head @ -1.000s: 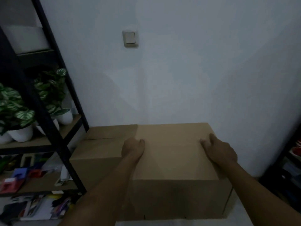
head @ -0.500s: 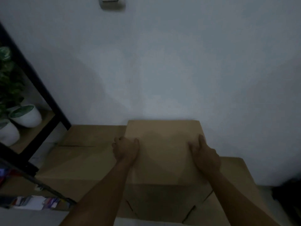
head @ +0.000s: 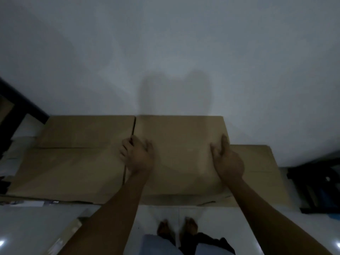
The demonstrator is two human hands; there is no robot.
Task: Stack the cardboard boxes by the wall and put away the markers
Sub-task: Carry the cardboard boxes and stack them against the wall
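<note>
Both hands, left hand and right hand, gripping the cardboard box's sides; long axis wallward

Matt brown cardboard box with smooth faces, matching matt cardboard box at left, flat-painted matt white wall, glossy white tiled floor, black matt shelf frame.
</note>
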